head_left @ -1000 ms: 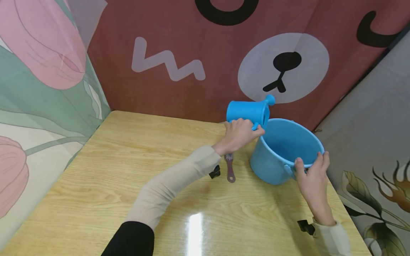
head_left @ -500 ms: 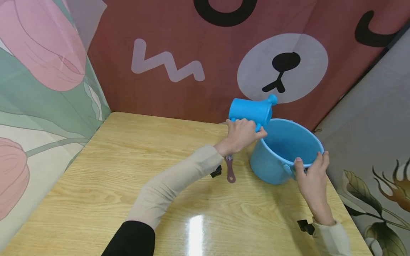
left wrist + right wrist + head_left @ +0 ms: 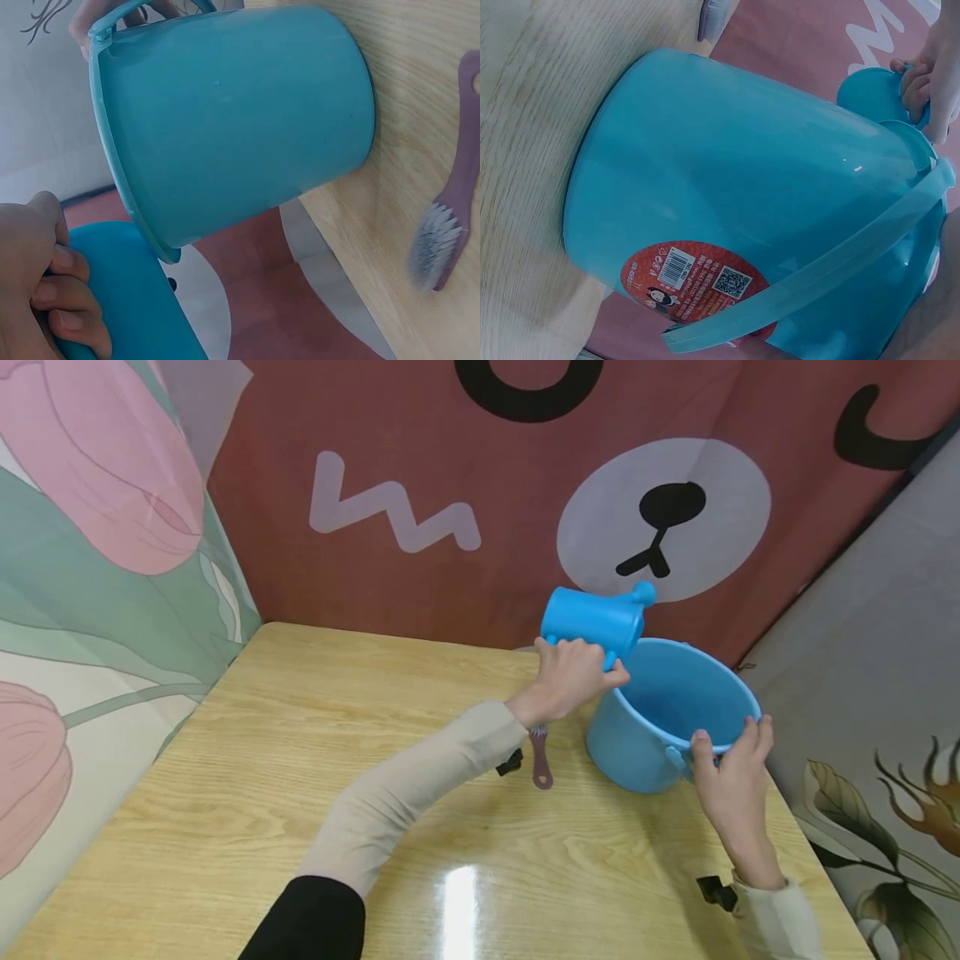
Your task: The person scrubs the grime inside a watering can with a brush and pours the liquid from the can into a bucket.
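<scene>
My left hand [image 3: 567, 678] grips the handle of a small blue watering can [image 3: 592, 614], with the fingers curled round it in the left wrist view. The can is tipped on its side, its open top and knobbed spout toward the bucket's far left rim. A larger light-blue bucket [image 3: 637, 743] stands upright on the table. My right hand [image 3: 738, 789] holds the bucket's near right rim, thumb and fingers on either side of the handle mount. In the right wrist view the bucket handle [image 3: 817, 277] hangs down across a red label [image 3: 697, 285]. The bucket's bottom inside is hidden.
A purple brush [image 3: 541, 760] with pale bristles lies on the wooden table [image 3: 300, 793], left of the bucket and partly under the left wrist. Behind the table hangs a reddish-brown cloth [image 3: 390, 585] with a bear face; a grey cloth [image 3: 847, 635] hangs at the right.
My left hand and the watering can have moved slightly right, and the can has tipped a little further toward the bucket. My right hand and the bucket have stayed in place.
</scene>
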`<action>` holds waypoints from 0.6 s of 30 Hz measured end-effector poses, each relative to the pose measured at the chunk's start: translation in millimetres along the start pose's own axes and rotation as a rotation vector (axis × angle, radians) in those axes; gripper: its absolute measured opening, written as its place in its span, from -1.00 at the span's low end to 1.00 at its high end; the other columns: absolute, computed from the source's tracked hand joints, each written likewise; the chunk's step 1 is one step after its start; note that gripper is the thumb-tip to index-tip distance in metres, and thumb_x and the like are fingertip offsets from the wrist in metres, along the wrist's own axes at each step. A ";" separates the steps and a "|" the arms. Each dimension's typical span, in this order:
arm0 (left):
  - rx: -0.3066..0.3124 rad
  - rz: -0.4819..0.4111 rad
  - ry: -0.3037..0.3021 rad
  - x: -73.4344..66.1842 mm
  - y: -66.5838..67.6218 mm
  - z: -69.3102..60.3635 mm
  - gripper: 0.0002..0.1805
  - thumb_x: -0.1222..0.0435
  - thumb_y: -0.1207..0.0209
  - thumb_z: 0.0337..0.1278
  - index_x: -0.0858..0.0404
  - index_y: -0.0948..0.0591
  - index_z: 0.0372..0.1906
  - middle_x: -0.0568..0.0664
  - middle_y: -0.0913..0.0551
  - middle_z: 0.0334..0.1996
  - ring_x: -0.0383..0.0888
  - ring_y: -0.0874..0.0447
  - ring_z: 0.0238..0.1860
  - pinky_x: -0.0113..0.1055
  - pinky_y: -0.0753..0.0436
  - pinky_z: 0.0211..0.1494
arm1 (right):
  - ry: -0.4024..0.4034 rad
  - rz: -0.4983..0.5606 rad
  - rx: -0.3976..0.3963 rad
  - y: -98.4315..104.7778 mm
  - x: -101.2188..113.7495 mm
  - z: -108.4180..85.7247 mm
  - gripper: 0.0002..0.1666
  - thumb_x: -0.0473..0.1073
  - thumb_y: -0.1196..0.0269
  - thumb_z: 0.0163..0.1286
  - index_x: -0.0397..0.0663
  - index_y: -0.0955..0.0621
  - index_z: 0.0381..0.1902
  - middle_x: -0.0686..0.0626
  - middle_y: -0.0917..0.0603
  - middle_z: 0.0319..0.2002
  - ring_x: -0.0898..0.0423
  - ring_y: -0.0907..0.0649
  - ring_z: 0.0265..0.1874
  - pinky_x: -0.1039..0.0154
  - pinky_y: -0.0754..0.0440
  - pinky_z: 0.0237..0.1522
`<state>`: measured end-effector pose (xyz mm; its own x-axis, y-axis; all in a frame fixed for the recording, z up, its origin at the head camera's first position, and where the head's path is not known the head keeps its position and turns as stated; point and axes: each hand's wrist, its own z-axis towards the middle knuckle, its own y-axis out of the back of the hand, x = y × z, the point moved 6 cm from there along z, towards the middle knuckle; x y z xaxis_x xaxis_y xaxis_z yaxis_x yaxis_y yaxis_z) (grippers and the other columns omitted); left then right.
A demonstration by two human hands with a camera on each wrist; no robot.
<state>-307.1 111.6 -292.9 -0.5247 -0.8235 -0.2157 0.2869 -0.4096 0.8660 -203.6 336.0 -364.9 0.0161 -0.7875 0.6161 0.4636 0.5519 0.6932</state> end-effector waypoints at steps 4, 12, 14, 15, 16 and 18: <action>-0.015 0.037 -0.016 -2.2 0.4 0.5 -0.46 -0.09 0.03 0.30 0.08 -0.41 -0.77 -0.13 -0.33 -0.79 -0.17 -0.31 -0.70 -0.16 -0.30 -0.46 | 0.001 0.011 -0.008 0.6 0.2 -0.3 -0.06 0.11 0.06 0.51 -0.33 0.16 0.53 -0.23 0.33 0.54 -0.61 -0.23 0.24 -0.54 -0.22 0.08; -0.020 0.063 -0.031 -5.2 0.5 0.5 -0.45 -0.09 0.03 0.30 0.08 -0.39 -0.78 -0.12 -0.29 -0.79 -0.17 -0.25 -0.71 -0.19 -0.25 -0.50 | -0.001 0.016 -0.018 0.4 -1.0 -0.2 -0.06 0.12 0.06 0.51 -0.32 0.16 0.53 -0.22 0.32 0.54 -0.61 -0.26 0.21 -0.53 -0.23 0.06; -0.020 0.064 -0.031 -5.2 0.6 0.7 -0.45 -0.09 0.02 0.30 0.09 -0.40 -0.78 -0.12 -0.30 -0.79 -0.17 -0.26 -0.71 -0.19 -0.25 -0.50 | -0.005 0.011 -0.023 0.3 -1.3 0.0 -0.06 0.12 0.06 0.51 -0.32 0.15 0.53 -0.22 0.31 0.55 -0.61 -0.27 0.21 -0.53 -0.24 0.06; -0.021 0.068 -0.032 -5.1 0.3 0.8 -0.45 -0.09 0.02 0.30 0.09 -0.40 -0.78 -0.12 -0.30 -0.79 -0.17 -0.26 -0.71 -0.19 -0.26 -0.50 | -0.006 0.009 -0.025 0.2 -1.3 0.1 -0.06 0.12 0.06 0.51 -0.33 0.15 0.53 -0.21 0.31 0.55 -0.61 -0.27 0.20 -0.53 -0.24 0.06; -0.024 0.072 -0.034 -5.3 0.3 0.7 -0.45 -0.09 0.02 0.29 0.08 -0.39 -0.78 -0.12 -0.29 -0.80 -0.17 -0.25 -0.71 -0.19 -0.26 -0.50 | -0.007 0.008 -0.025 -0.2 -1.5 0.1 -0.07 0.11 0.06 0.50 -0.33 0.15 0.53 -0.22 0.31 0.55 -0.62 -0.27 0.20 -0.53 -0.24 0.06; -0.031 0.087 -0.036 -5.4 0.2 0.8 -0.45 -0.09 0.02 0.29 0.08 -0.39 -0.78 -0.12 -0.28 -0.80 -0.17 -0.24 -0.72 -0.20 -0.25 -0.52 | -0.008 0.008 -0.025 -0.6 -1.4 -0.1 -0.07 0.11 0.06 0.50 -0.33 0.15 0.53 -0.21 0.31 0.55 -0.61 -0.28 0.20 -0.53 -0.24 0.07</action>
<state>-304.8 116.3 -291.2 -0.5254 -0.8418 -0.1236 0.3570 -0.3500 0.8661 -203.8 336.7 -366.2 0.0128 -0.7806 0.6250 0.4853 0.5513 0.6786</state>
